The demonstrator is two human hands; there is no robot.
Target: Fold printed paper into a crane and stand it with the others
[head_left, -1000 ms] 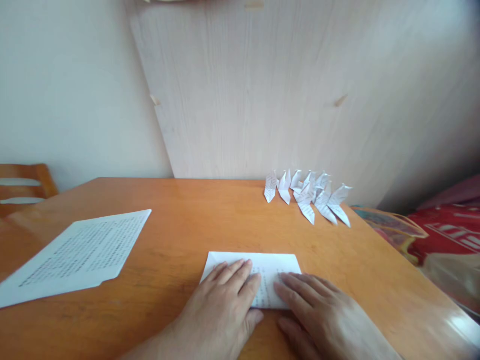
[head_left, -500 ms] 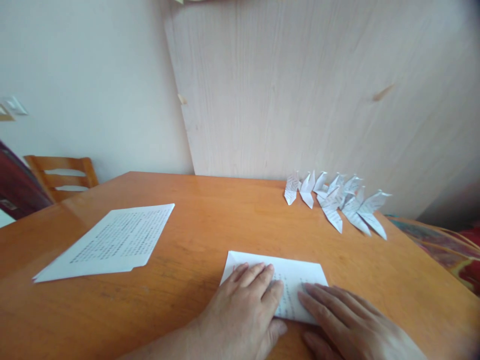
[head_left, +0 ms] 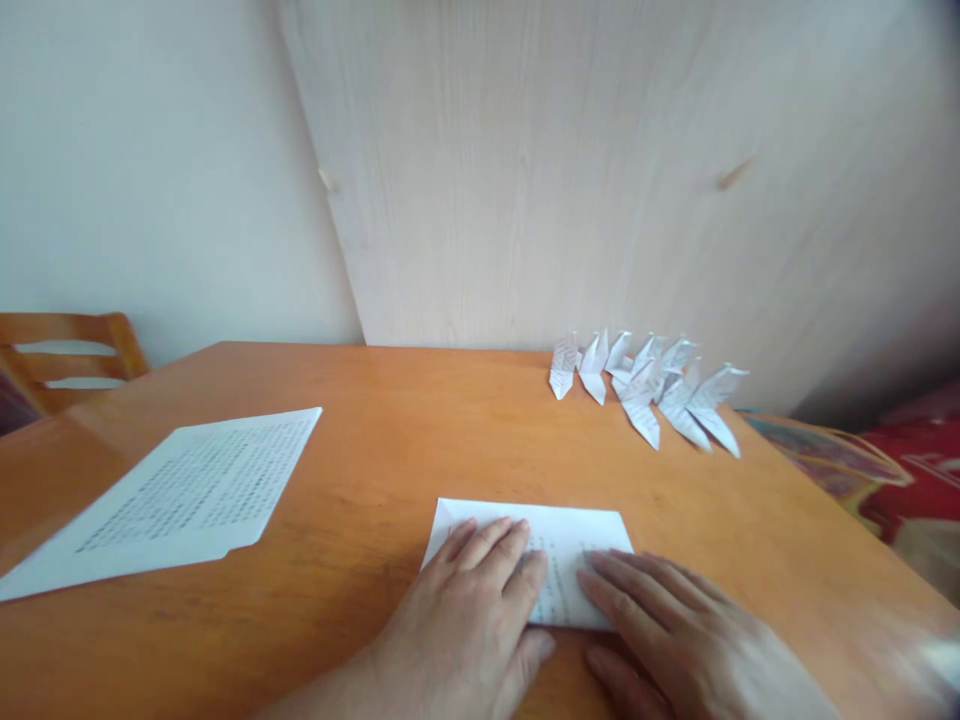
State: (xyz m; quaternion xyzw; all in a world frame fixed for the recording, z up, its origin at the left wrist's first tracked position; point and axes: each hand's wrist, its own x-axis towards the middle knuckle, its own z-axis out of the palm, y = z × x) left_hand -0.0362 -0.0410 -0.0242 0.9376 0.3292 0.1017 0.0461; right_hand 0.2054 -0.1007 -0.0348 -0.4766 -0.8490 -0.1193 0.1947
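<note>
A folded sheet of white paper (head_left: pixel 574 525) with printed characters lies on the wooden table near its front. My left hand (head_left: pixel 469 615) rests flat on the left part of the sheet, fingers stretched out. On the sheet's right part my right hand (head_left: pixel 675 625) lies with its fingertips pressing down and its fingers extended. Both thumbs are at the sheet's near edge. The hands cover much of the paper, so its lower corners are hidden.
A stack of printed sheets (head_left: pixel 202 480) lies at the left of the orange wooden table (head_left: pixel 420 420). Several folded paper birds (head_left: pixel 637 400) stand at the back right. A wooden chair (head_left: pixel 67 355) is beyond the left edge, and a red item (head_left: pixel 919 460) is at the right.
The whole view has shifted, so table, papers and hands appear farther left. Both hands keep about the same places on the folded sheet.
</note>
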